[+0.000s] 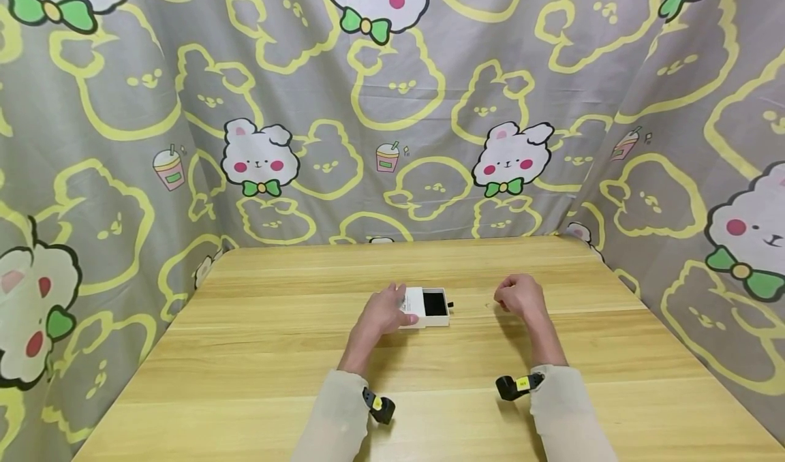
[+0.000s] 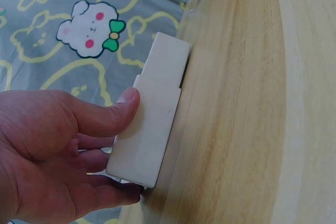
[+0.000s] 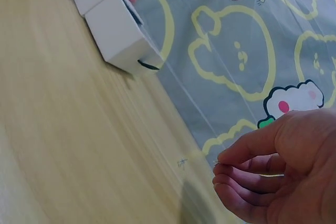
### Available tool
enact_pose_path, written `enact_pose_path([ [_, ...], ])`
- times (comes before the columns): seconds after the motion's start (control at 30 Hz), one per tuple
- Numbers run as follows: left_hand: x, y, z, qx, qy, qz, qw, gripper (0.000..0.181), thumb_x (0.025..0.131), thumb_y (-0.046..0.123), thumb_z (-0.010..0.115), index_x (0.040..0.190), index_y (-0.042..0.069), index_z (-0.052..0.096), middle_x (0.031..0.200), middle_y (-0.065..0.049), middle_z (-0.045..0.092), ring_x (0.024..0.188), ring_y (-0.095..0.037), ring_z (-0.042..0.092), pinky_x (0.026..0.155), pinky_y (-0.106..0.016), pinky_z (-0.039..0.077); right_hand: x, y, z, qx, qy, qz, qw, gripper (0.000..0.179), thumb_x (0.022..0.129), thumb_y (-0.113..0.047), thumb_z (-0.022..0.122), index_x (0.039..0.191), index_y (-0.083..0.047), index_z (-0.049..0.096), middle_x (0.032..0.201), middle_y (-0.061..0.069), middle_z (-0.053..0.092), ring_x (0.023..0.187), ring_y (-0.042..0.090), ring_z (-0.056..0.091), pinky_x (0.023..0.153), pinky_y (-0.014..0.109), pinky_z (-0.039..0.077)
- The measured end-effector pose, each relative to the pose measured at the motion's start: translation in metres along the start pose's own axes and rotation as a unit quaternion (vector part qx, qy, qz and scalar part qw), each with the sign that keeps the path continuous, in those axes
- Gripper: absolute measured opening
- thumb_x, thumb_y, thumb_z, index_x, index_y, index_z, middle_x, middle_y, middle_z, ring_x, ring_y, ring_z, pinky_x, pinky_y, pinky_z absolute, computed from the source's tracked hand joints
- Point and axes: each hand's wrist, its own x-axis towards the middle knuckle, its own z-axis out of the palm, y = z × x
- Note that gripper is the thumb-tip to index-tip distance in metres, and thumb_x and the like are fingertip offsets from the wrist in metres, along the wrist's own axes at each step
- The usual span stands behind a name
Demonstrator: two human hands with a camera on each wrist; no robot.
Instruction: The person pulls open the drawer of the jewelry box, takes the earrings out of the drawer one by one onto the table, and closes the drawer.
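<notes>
A small white box (image 1: pixel 413 301) lies on the table, its inner drawer (image 1: pixel 438 321) slid partly out to the right. Black lining (image 1: pixel 435 304) shows inside the drawer, and a black pull tab (image 1: pixel 450 304) sticks out of its end. My left hand (image 1: pixel 381 312) grips the outer sleeve (image 2: pixel 147 129) between thumb and fingers. To the right of the box, my right hand (image 1: pixel 520 296) is above the table, thumb and forefinger pinching a tiny silvery thing (image 3: pixel 216 162), too small to identify. Another tiny thin dark thing (image 3: pixel 181 163) lies on the wood near those fingertips.
The wooden table (image 1: pixel 257 353) has light and dark grain. A grey curtain (image 1: pixel 343 176) with cartoon animals hangs behind and along both sides. Each sleeve cuff carries a black wrist camera, one at the left (image 1: pixel 379 406) and one at the right (image 1: pixel 518 386).
</notes>
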Motion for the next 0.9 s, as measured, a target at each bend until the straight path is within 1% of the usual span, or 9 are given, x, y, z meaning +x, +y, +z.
enact_pose_path([
  [0.13,0.0,0.0,0.0,0.0,0.0,-0.004,1.0,0.082,0.09,0.035,0.077,0.156,0.006,0.038,0.163,-0.02,0.033,0.145,-0.048,0.037,0.12,-0.054,0.033,0.002,0.005,0.002,-0.006,0.005,0.003,1.0,0.011,0.077,-0.006,0.06,0.082,-0.002,0.069,0.057,-0.004,0.06,0.062,0.015,0.056,0.057,0.026,0.041],
  [0.4,0.0,0.001,-0.001,0.01,-0.003,-0.002,0.9999,0.082,0.091,0.035,0.075,0.157,0.006,0.037,0.163,-0.02,0.032,0.145,-0.048,0.037,0.12,-0.054,0.033,0.003,0.01,0.004,0.003,0.002,0.019,0.9998,0.009,0.08,-0.007,0.062,0.084,-0.002,0.069,0.063,0.0,0.062,0.062,0.017,0.056,0.055,0.028,0.043],
  [0.63,0.0,0.001,-0.001,0.011,-0.005,-0.002,0.9999,0.082,0.091,0.036,0.075,0.158,0.007,0.036,0.164,-0.02,0.032,0.145,-0.048,0.036,0.121,-0.053,0.032,0.002,0.01,0.004,-0.016,0.001,0.024,0.9996,0.007,0.081,-0.007,0.063,0.083,-0.002,0.068,0.064,0.001,0.062,0.066,0.019,0.055,0.056,0.027,0.042],
  [0.9,0.0,0.001,-0.001,-0.001,-0.004,-0.001,1.0,0.081,0.091,0.034,0.076,0.157,0.006,0.037,0.164,-0.02,0.032,0.146,-0.047,0.036,0.121,-0.053,0.033,0.003,0.013,0.003,-0.03,-0.007,0.025,0.9992,0.009,0.079,-0.008,0.063,0.083,-0.002,0.068,0.068,0.003,0.064,0.072,0.022,0.057,0.059,0.027,0.043],
])
